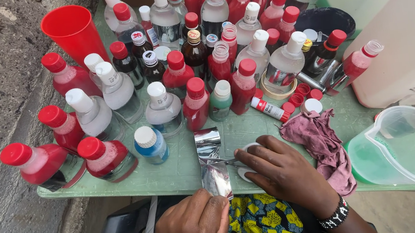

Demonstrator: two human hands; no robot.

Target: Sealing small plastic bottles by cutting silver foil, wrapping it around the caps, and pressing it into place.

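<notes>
My left hand [195, 228] pinches the near end of a shiny silver foil strip [212, 163] that lies over the front edge of the green table [172, 172]. My right hand [283, 174] holds white-handled scissors [246, 161], blades pointing left and touching the strip about halfway along it. Just beyond the strip stand a small blue bottle with a white cap [150, 145] and a red bottle with a red cap [196, 103].
Several red-capped and white-capped bottles crowd the table. A red cup [74, 31] stands at the back left. A maroon rag [320, 145], loose red caps [299, 95], a glue tube [270, 109], a clear jug [409, 148] and a white jerrycan [407, 41] sit right.
</notes>
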